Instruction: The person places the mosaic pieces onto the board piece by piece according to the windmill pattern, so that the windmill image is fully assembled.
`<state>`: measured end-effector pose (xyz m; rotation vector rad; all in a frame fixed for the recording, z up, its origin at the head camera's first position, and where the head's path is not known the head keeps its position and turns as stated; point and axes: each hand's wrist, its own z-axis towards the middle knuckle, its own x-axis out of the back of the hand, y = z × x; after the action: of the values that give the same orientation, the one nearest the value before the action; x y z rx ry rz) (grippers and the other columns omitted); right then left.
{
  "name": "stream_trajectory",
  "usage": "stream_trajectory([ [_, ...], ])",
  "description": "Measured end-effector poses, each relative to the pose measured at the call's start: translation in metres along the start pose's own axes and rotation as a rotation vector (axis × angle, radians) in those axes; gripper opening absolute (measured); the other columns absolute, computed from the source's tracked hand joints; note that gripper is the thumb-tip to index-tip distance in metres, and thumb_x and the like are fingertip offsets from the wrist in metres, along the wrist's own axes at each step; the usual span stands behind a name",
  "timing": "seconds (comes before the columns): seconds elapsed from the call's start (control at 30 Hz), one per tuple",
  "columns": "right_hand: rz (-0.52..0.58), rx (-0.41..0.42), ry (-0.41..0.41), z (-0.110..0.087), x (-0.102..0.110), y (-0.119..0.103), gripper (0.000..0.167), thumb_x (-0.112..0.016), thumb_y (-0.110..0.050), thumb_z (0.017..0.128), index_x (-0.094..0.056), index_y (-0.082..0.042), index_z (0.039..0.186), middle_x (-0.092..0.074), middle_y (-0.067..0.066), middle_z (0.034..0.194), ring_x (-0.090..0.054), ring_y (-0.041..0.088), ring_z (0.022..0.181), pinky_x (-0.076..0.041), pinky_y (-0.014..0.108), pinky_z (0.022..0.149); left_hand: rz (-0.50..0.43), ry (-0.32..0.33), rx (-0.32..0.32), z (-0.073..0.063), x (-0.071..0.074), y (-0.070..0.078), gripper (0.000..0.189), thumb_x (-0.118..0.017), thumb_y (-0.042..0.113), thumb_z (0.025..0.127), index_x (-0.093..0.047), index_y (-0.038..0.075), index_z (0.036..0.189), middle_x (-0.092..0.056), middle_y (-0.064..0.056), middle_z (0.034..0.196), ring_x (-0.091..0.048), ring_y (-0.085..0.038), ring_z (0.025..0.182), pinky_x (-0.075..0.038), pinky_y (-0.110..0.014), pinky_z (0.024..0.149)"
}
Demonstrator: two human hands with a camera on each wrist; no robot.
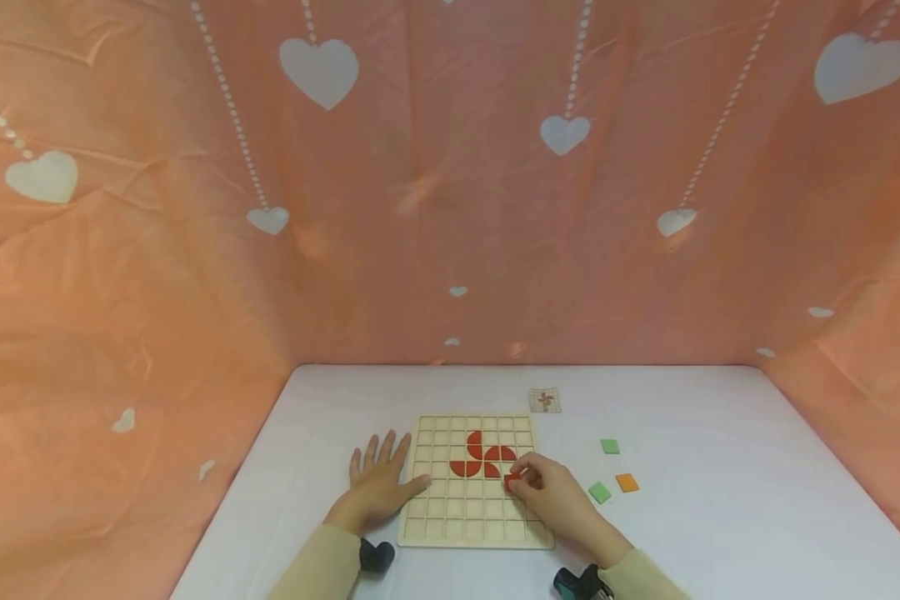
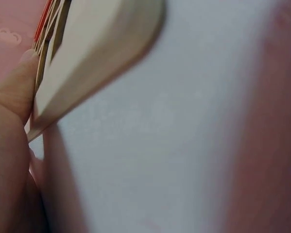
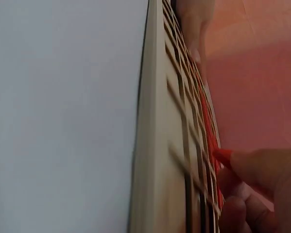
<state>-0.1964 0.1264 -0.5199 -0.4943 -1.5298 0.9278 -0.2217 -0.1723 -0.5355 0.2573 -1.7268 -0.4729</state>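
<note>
A square wooden grid board point(image 1: 465, 527) lies on the white table, its cells divided by thin ridges. Red quarter-round pieces point(image 1: 474, 446) form a pinwheel in its upper middle cells. My right hand point(image 1: 555, 500) pinches a red tile point(image 1: 511, 481) between thumb and fingertips, low over the cells just below and right of the pinwheel. In the right wrist view that tile point(image 3: 223, 156) pokes out tilted from the fingertips. With fingers spread, my left hand point(image 1: 378, 490) rests at the board's left side, its thumb point(image 2: 20, 80) lying on the edge.
Right of the board lie two green tiles point(image 1: 610, 447) and an orange tile point(image 1: 627, 482). A small card point(image 1: 545, 400) with a pinwheel pattern sits beyond the board's top right corner. Orange-pink cloth point(image 1: 420, 250) with white hearts surrounds the table at the back and sides.
</note>
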Motion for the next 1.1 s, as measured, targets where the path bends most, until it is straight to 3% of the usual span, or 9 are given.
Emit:
stream_trajectory([
  [0.23,-0.040,0.025,0.035,0.006,-0.018,-0.009,0.009,-0.069,-0.018,0.090,-0.061,-0.017,0.093,-0.055,-0.011,0.069,-0.049,0.006,0.062,-0.041,0.025,0.056,0.013,-0.015,0.002,0.000,0.000,0.001,0.090,-0.053,0.064,0.089,-0.021,0.012,0.155,-0.009,-0.017,0.160,0.004,-0.042,0.145,0.011,-0.061,0.109],
  [0.7,-0.154,0.013,0.047,0.009,-0.024,-0.013,0.006,-0.069,-0.018,0.091,-0.063,-0.020,0.089,-0.056,-0.011,0.077,-0.049,0.008,0.069,-0.041,0.028,0.062,0.000,-0.007,0.012,-0.001,0.000,0.002,0.088,-0.054,0.063,0.089,-0.021,0.014,0.155,-0.008,-0.016,0.161,0.004,-0.041,0.145,0.012,-0.060,0.110],
  [1.1,-0.084,0.013,0.052,0.008,-0.025,-0.006,0.016,-0.070,-0.018,0.089,-0.064,-0.015,0.104,-0.054,-0.011,0.076,-0.049,0.007,0.067,-0.041,0.027,0.062,0.008,0.022,-0.014,0.010,-0.013,-0.013,0.093,-0.051,0.069,0.086,-0.020,0.015,0.156,-0.006,-0.014,0.161,0.006,-0.040,0.145,0.013,-0.059,0.109],
])
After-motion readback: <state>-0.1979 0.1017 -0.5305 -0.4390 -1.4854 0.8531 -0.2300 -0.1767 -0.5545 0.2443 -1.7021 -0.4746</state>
